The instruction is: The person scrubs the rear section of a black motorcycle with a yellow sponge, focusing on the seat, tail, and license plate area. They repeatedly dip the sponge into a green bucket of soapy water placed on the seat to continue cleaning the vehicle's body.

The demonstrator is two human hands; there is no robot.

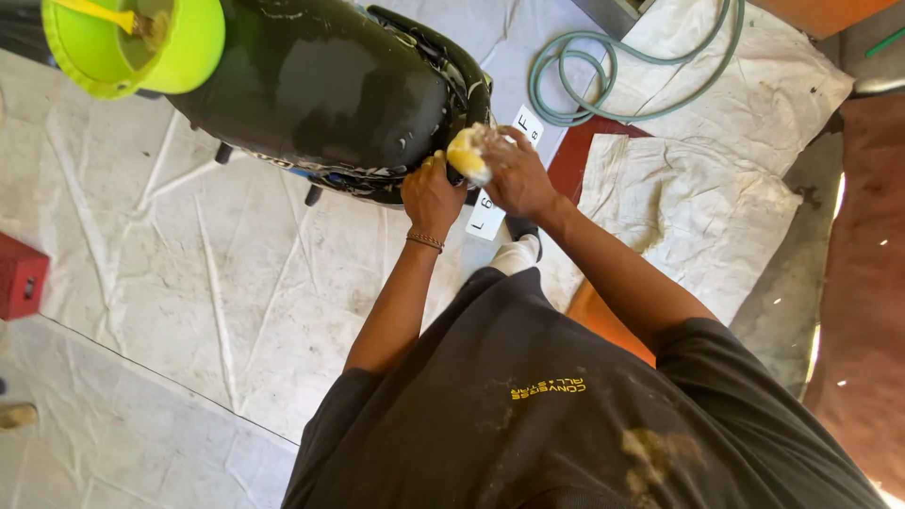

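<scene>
A large black glossy curved shell (320, 85) stands on small legs over white sheeting. My left hand (431, 195), with a thin bracelet at the wrist, grips the shell's near rim. Just to its right, my right hand (514, 174) presses a yellow foamy sponge (468, 154) against that rim. White smears run along the shell's edge. Both hands meet at the same spot on the rim.
A lime-green bucket (179, 52) with a yellow-handled tool in it sits on the shell at top left. A coiled green hose (575, 71) lies on the white sheeting (189, 254) at the back. A red crate (19, 278) is at the left edge. White tags lie under my hands.
</scene>
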